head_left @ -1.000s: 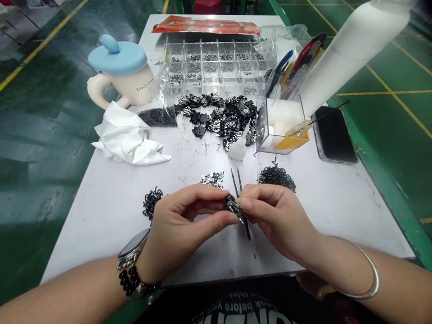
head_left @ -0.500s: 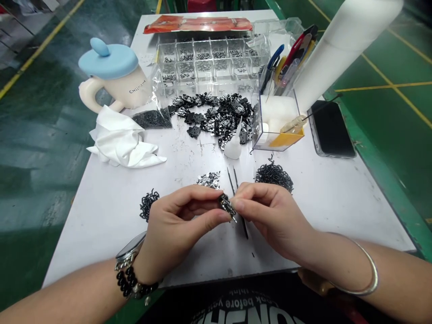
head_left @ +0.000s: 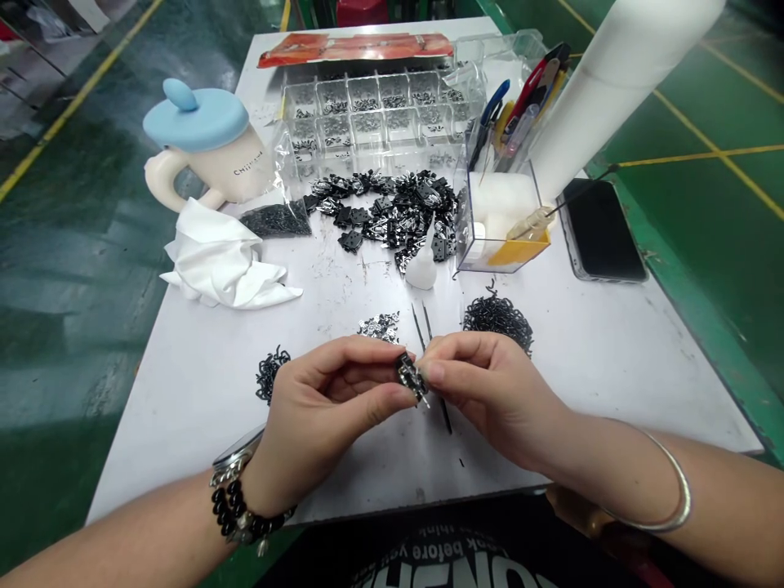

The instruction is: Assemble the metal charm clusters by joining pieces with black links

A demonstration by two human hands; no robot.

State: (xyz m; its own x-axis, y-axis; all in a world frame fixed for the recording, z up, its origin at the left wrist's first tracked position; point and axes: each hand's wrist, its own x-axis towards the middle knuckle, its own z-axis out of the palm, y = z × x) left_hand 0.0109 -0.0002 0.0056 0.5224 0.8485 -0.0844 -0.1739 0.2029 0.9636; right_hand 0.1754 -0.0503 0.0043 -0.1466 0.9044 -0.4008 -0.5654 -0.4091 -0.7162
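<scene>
My left hand (head_left: 327, 404) and my right hand (head_left: 490, 388) meet over the near middle of the white table (head_left: 612, 359). Both pinch one small black and silver metal part (head_left: 412, 377) between thumb and fingertips. Black tweezers (head_left: 429, 359) lie on the table just under and behind the part. A small heap of silver pieces (head_left: 380, 327) sits right behind my left fingers. A pile of black hooks (head_left: 497, 320) lies behind my right hand, and a smaller one (head_left: 270, 374) lies left of my left hand.
A big heap of black metal plates (head_left: 398, 212) spreads mid-table, with a small white glue bottle (head_left: 422, 265) in front. Behind are a clear compartment box (head_left: 373, 118), a blue-lidded mug (head_left: 205, 143), a white cloth (head_left: 224, 261), a clear tool holder (head_left: 505, 212), and a phone (head_left: 603, 233).
My hands keep pinching the same small part and it has turned slightly between my fingers. The view has shifted a little; nothing on the table has moved.
</scene>
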